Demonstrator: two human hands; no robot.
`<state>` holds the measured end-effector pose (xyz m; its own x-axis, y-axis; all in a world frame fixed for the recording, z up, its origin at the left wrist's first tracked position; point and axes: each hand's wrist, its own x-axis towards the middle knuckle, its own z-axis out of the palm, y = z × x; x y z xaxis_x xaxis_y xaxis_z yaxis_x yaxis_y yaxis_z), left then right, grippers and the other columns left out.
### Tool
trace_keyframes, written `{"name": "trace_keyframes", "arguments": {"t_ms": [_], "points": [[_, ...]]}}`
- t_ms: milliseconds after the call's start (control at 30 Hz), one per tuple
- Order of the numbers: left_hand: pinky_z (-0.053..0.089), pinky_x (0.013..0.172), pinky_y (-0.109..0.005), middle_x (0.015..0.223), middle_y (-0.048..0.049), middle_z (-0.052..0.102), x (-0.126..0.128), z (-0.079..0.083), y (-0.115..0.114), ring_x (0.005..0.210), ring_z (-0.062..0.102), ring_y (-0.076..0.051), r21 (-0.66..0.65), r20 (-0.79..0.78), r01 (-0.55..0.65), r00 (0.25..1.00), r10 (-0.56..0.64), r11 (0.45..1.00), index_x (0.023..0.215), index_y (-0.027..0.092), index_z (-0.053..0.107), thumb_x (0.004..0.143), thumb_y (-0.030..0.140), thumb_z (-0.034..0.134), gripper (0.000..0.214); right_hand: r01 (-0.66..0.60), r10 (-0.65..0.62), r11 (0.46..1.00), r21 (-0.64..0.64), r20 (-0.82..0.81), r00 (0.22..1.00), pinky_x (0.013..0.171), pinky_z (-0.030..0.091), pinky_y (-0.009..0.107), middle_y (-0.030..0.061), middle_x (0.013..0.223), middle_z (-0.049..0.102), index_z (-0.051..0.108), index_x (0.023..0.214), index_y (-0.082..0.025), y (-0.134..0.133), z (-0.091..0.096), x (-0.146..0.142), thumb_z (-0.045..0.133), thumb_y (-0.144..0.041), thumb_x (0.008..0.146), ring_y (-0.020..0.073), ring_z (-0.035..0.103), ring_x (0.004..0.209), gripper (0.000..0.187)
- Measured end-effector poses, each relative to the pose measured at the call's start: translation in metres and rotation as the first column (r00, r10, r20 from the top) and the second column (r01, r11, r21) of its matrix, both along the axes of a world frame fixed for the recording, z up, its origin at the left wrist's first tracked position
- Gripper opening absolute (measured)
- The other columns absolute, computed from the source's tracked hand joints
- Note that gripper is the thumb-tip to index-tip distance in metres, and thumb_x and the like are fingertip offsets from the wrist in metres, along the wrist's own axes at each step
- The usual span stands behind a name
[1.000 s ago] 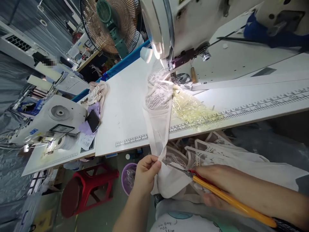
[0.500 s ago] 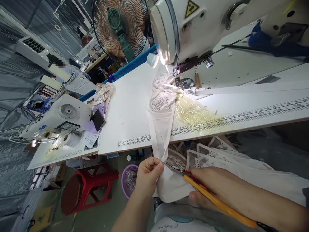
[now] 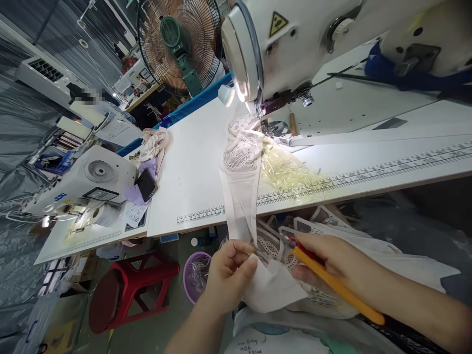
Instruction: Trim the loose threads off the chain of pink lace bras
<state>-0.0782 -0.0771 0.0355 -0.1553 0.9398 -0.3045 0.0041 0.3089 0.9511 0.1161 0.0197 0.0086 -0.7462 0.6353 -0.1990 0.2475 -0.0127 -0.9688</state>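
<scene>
My left hand [image 3: 228, 275] pinches the loose end of a white fabric piece [image 3: 273, 290] in my lap. Above it a white strap [image 3: 241, 196] of a lace garment [image 3: 241, 147] hangs off the table edge and runs up to the needle of the sewing machine [image 3: 295, 44]. My right hand [image 3: 332, 265] grips thread snips with a yellow handle [image 3: 332, 287], its red-based tip pointing at the strap just right of my left fingers. More lace-trimmed white cloth [image 3: 368, 250] lies across my lap.
The white sewing table [image 3: 191, 167] has printed rulers at its front edge and a heap of clear yellowish scraps [image 3: 291, 172]. A second sewing machine [image 3: 84, 182] and a phone [image 3: 146, 183] sit left. A fan [image 3: 180, 39] stands behind. Below are a red stool [image 3: 125, 290] and purple bin [image 3: 195, 275].
The snips' tip has drawn back from the strap and lifted toward my right hand. My left hand has shifted its pinch lower, onto the white fabric piece. The view swung slightly.
</scene>
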Motion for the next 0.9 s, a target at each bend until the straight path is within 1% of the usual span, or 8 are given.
{"name": "trace_keyframes", "arguments": {"t_ms": [133,233,367,467,633,700,800,900], "points": [[0.027,0.047,-0.018,0.057,0.0059,0.047,0.017,0.011,0.004,0.049,0.035,-0.007,0.172,-0.086,0.184,0.982,-0.171,0.968,0.119,0.022,0.046,0.085,0.031,0.059,0.037,-0.041,0.035,0.994,-0.097,-0.063,0.997,0.049,0.036,0.024,-0.0016,0.066,0.048,0.047,0.070,-0.022,0.005,0.030,0.001,0.053,-0.033,0.071,0.0131,0.044,0.056,0.013],[0.028,0.046,-0.018,0.059,0.0054,0.048,0.030,0.014,0.012,0.051,0.038,-0.008,0.221,-0.097,0.240,0.970,-0.223,0.945,0.123,0.023,0.041,0.086,0.032,0.058,0.042,-0.062,0.056,0.993,-0.097,-0.063,0.996,0.047,0.032,0.023,-0.0033,0.058,0.042,0.045,0.062,-0.020,0.004,0.042,-0.002,0.050,-0.025,0.065,0.0114,0.039,0.052,0.007],[0.028,0.045,-0.018,0.059,0.0048,0.050,0.042,0.013,0.022,0.049,0.039,-0.008,0.144,-0.060,0.279,0.960,-0.273,0.949,0.109,0.020,0.042,0.087,0.037,0.055,0.031,-0.002,0.011,0.998,0.068,-0.124,0.992,0.045,0.027,0.023,-0.0049,0.055,0.032,0.030,0.055,-0.021,0.002,0.037,0.005,0.046,-0.023,0.065,0.0094,0.031,0.050,0.018],[0.028,0.046,-0.018,0.060,0.0035,0.051,0.049,0.011,0.027,0.049,0.039,-0.008,0.080,-0.087,0.342,0.938,-0.335,0.936,0.101,0.019,0.041,0.087,0.036,0.054,0.025,0.008,0.018,0.979,0.202,-0.128,0.992,0.047,0.027,0.024,-0.0050,0.056,0.031,0.028,0.057,-0.022,0.002,0.028,0.019,0.045,-0.021,0.068,0.0097,0.031,0.051,0.020],[0.029,0.047,-0.020,0.058,0.0046,0.047,0.059,0.006,0.035,0.049,0.039,-0.008,0.061,-0.117,0.424,0.902,-0.415,0.904,0.097,0.019,0.038,0.086,0.035,0.053,0.024,-0.008,0.019,0.983,0.185,-0.056,0.998,0.046,0.029,0.022,-0.0041,0.059,0.036,0.033,0.062,-0.021,0.004,0.021,0.035,0.045,-0.021,0.076,0.0105,0.036,0.053,0.018],[0.028,0.046,-0.020,0.057,0.0059,0.045,0.061,0.005,0.038,0.048,0.037,-0.008,0.058,-0.143,0.462,0.881,-0.450,0.885,0.097,0.019,0.038,0.087,0.034,0.051,0.022,0.009,0.000,0.971,0.239,-0.040,0.999,0.045,0.028,0.023,-0.0049,0.056,0.033,0.031,0.061,-0.022,0.007,0.022,0.037,0.044,-0.022,0.076,0.0104,0.035,0.050,0.020],[0.030,0.046,-0.021,0.058,0.0054,0.047,0.057,0.006,0.041,0.048,0.039,-0.010,0.051,-0.315,0.539,0.808,-0.498,0.841,0.100,0.019,0.038,0.088,0.027,0.046,0.016,0.041,-0.047,0.919,0.392,0.004,0.999,0.045,0.030,0.025,-0.0046,0.054,0.034,0.031,0.061,-0.023,0.011,0.025,0.045,0.043,-0.023,0.079,0.0116,0.036,0.047,0.022],[0.039,0.055,-0.025,0.068,-0.0009,0.061,0.042,0.008,0.042,0.058,0.053,-0.015,0.007,-0.602,0.599,0.642,-0.475,0.801,0.103,0.018,0.041,0.086,0.017,0.043,0.017,0.190,-0.245,0.841,0.506,0.044,0.968,0.051,0.036,0.029,-0.0009,0.058,0.045,0.039,0.065,-0.024,0.011,0.025,0.066,0.042,-0.025,0.084,0.0157,0.046,0.052,0.018]]}}
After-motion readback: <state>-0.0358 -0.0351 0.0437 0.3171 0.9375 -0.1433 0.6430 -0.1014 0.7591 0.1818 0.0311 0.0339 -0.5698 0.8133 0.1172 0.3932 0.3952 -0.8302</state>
